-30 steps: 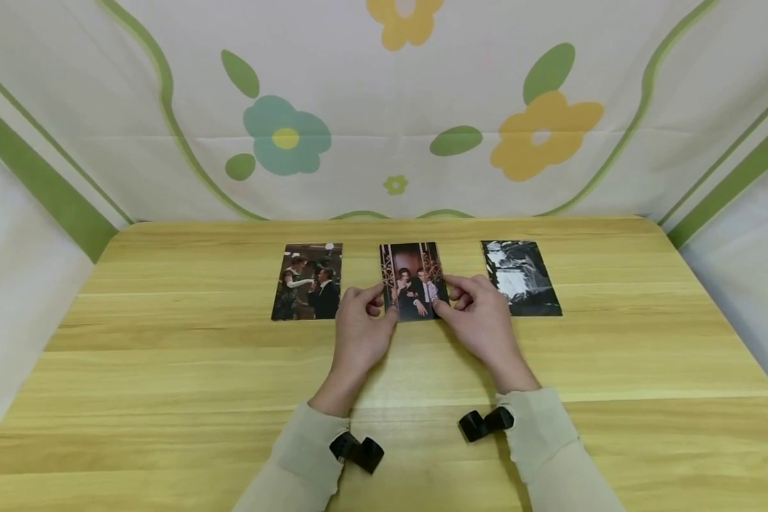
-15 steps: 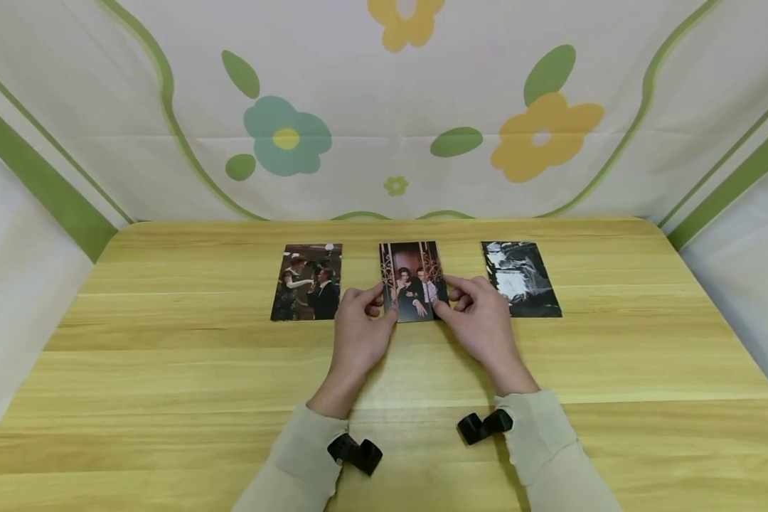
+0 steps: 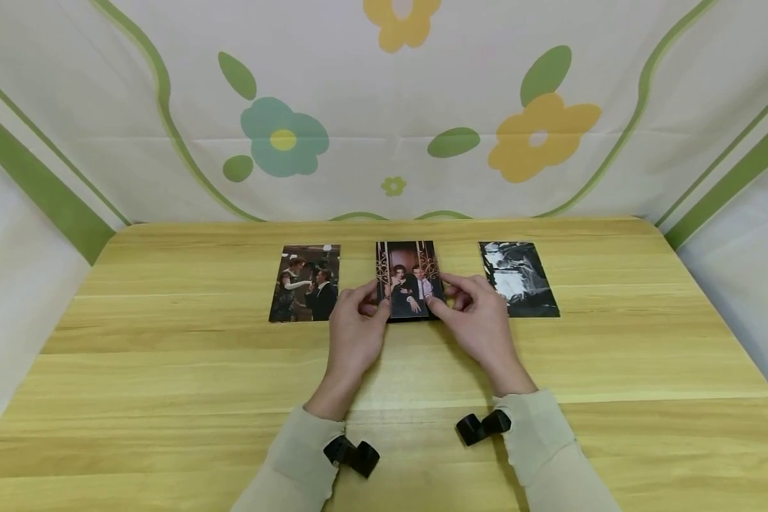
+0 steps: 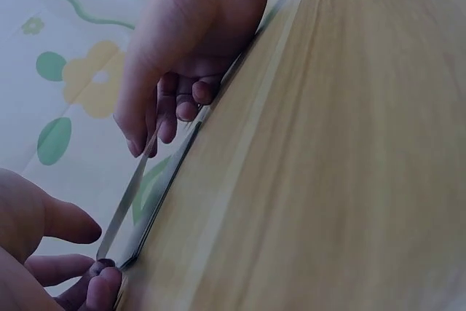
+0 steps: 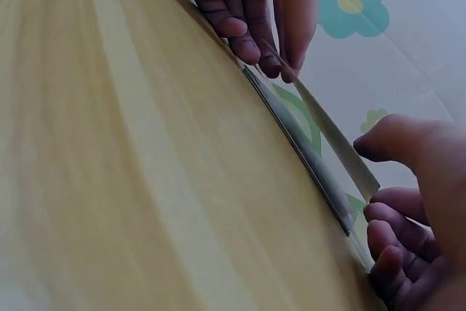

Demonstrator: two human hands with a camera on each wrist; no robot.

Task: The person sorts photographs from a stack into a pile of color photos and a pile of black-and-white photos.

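Note:
Middle photo card point(image 3: 407, 274), showing two people behind a scrolled gate, is held between both hands. My left hand point(image 3: 353, 331) pinches its left side near the lower corner; my right hand point(image 3: 480, 321) pinches the right side. The wrist views show this card point(image 5: 331, 132) raised at a slant over a dark flat stack point(image 4: 166, 191) lying on the table. In the head view, only a dark strip of that stack shows below the held card. How many cards lie underneath cannot be told.
To the left lies a photo card point(image 3: 304, 283) of two people in formal dress. A black-and-white photo card point(image 3: 520, 279) lies to the right, partly behind the right hand. The wooden table point(image 3: 185, 398) ends at a floral cloth point(image 3: 358, 163).
The middle card has risen slightly and shifted a little left off the stack, both hands moving with it. A dark edge now shows beneath it. The side cards stay put.

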